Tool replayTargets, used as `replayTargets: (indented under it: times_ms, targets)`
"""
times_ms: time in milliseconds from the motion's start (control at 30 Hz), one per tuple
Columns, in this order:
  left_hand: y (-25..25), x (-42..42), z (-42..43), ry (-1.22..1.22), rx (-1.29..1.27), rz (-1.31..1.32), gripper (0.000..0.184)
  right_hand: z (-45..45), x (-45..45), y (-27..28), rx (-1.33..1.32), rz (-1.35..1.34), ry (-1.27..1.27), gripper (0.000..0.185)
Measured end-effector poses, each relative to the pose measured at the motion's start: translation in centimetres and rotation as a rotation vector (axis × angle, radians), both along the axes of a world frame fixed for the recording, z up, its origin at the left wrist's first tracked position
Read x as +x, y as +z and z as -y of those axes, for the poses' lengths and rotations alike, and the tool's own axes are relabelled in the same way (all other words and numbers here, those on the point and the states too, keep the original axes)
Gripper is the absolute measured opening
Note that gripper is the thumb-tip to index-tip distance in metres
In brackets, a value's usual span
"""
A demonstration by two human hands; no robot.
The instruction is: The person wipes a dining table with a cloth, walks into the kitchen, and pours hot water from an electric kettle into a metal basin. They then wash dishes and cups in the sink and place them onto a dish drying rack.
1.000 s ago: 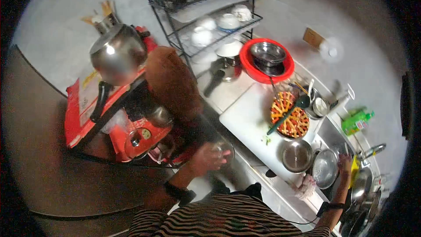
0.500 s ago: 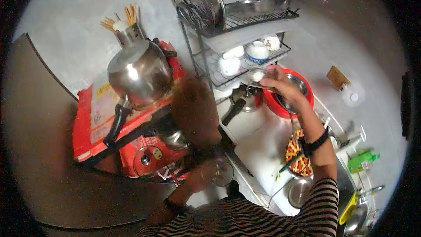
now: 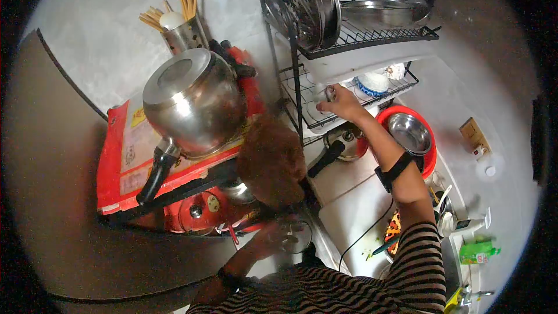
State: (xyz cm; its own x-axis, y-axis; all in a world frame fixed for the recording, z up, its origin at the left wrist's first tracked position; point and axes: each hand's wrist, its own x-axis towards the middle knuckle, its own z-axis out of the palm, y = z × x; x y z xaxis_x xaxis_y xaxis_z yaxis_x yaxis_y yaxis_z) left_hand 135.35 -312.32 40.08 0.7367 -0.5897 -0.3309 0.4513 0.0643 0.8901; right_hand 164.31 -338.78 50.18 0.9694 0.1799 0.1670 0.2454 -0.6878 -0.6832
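Note:
My right hand (image 3: 343,104) reaches onto the middle shelf of the black wire rack (image 3: 349,39). Its thumb and fingers pinch a pale, glassy thing that blurs into the shelf, beside a blue-and-white bowl (image 3: 372,84). Low in the view, my left hand (image 3: 267,241) is curled at the edge of a clear round glass dish (image 3: 295,236), held in front of my body. A large brown blurred shape (image 3: 271,160) hangs between the rack and the pot, above my left hand.
A steel pot (image 3: 195,104) lies upside down on a red box (image 3: 125,163) at left, below a chopstick holder (image 3: 186,36). Metal strainers fill the rack top. A red basin (image 3: 430,160), lidded pan (image 3: 353,146), white board (image 3: 343,215) and green bottle (image 3: 478,252) are at right.
My right hand has gone from the sink up to the rack, first appearing with a pale, clear dish, and is now at the shelf. My left hand stays by the glass dish. The view has shifted.

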Motion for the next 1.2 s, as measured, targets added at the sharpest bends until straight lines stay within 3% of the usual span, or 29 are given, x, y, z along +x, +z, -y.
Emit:
replayTargets:
  times_ms: [33, 100, 167, 233, 367, 467, 667, 767, 833, 900, 933, 1000, 1133, 1200]
  targets:
    - [0.6, 0.2, 0.1, -0.029, 0.093, 0.097, 0.049, -0.2, 0.1, 0.0, -0.066, 0.022, -0.003, 0.076]
    - [-0.6, 0.2, 0.1, -0.012, -0.017, 0.006, 0.048, -0.8, -0.5, 1.1, -0.249, 0.044, -0.060, 0.078]
    - [-5.7, 0.5, 0.1, 0.082, -0.421, -0.362, 0.046, -1.3, -0.5, 1.4, -0.353, 0.111, -0.080, 0.079]
    - [-8.1, 0.7, 0.3, 0.077, -0.467, -0.424, 0.045, -1.4, 0.4, 0.5, -0.376, 0.224, -0.068, 0.079]
    - [-6.8, 0.5, 0.3, 0.047, -0.445, -0.320, 0.047, -2.6, 1.2, 1.1, -0.357, 0.351, -0.041, 0.077]
    - [-3.0, 0.0, 0.2, 0.125, -0.528, -0.468, 0.050, -3.4, 4.5, -1.1, -0.263, 0.430, 0.002, 0.080]
    - [-4.7, -0.3, 0.3, 0.093, -0.450, -0.301, 0.056, -6.4, 10.0, -1.9, -0.298, 0.389, -0.092, 0.088]
    - [-5.6, -0.1, 0.0, 0.016, -0.372, -0.190, 0.055, -6.4, 15.6, -6.2, -0.192, 0.330, -0.012, 0.084]
    - [-5.5, -0.3, 0.0, -0.004, -0.346, -0.164, 0.053, -7.0, 15.1, -4.7, -0.094, 0.397, 0.097, 0.080]
    - [-4.9, -0.3, 0.0, 0.027, -0.357, -0.194, 0.052, -6.8, 17.6, -6.6, 0.079, 0.184, 0.182, 0.078]
    - [-4.4, -0.4, 0.1, 0.046, -0.369, -0.217, 0.051, -7.1, 19.3, -8.6, 0.037, 0.416, 0.122, 0.076]
    - [-2.5, -0.4, 0.1, 0.102, -0.390, -0.272, 0.050, -7.2, 20.8, -8.5, 0.010, 0.532, 0.159, 0.077]
    - [2.5, -0.4, 0.0, 0.210, -0.364, -0.305, 0.047, -7.1, 16.9, -5.5, -0.053, 0.522, 0.128, 0.080]
    - [-1.7, -1.0, -1.0, 0.037, -0.209, 0.010, 0.050, -6.3, 16.4, -5.5, -0.127, 0.533, 0.135, 0.074]
